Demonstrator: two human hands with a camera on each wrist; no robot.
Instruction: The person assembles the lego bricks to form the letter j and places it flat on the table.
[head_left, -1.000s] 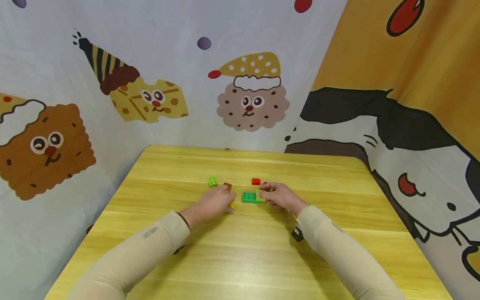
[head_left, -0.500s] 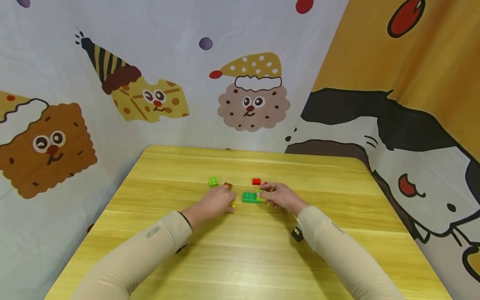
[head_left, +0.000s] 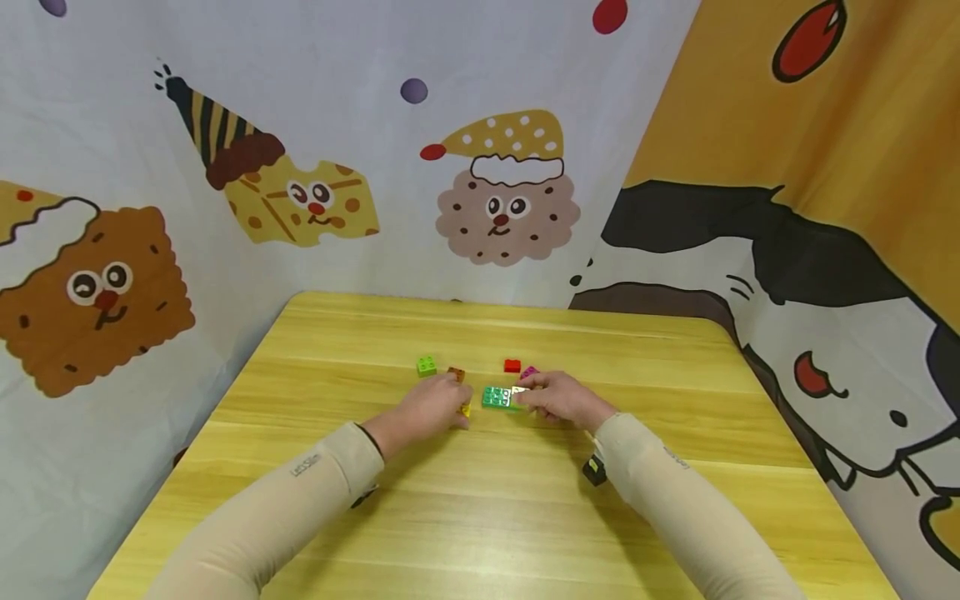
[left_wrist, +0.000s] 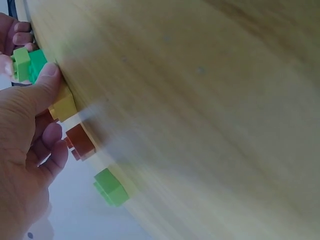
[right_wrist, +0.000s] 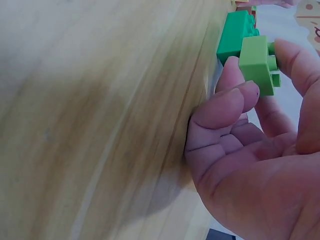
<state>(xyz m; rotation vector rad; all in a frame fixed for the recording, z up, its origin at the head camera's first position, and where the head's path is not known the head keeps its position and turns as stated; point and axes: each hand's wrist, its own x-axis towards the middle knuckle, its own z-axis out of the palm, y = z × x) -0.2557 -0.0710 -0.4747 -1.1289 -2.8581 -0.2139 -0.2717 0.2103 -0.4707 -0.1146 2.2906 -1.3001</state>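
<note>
My left hand (head_left: 427,407) grips a yellow brick (left_wrist: 64,105), with the thumb along its near side and much of the brick covered. My right hand (head_left: 564,397) pinches a light green brick (right_wrist: 256,62) between fingers and thumb. That brick overlaps the right end of a longer green brick (head_left: 495,397), its studs showing in the right wrist view. The green brick lies between the two hands. Just beyond my left fingers sits a brown brick (left_wrist: 80,141). Partly behind my right fingers is a magenta brick (head_left: 529,372).
Farther back on the wooden table (head_left: 480,517) lie another light green brick (head_left: 426,366) and a red brick (head_left: 512,366). A small black object (head_left: 595,469) is beside my right cuff. A cartoon-printed curtain (head_left: 390,200) hangs behind the table.
My right hand has shifted slightly, and more of the magenta brick shows beyond it. My left hand keeps its place on the yellow brick.
</note>
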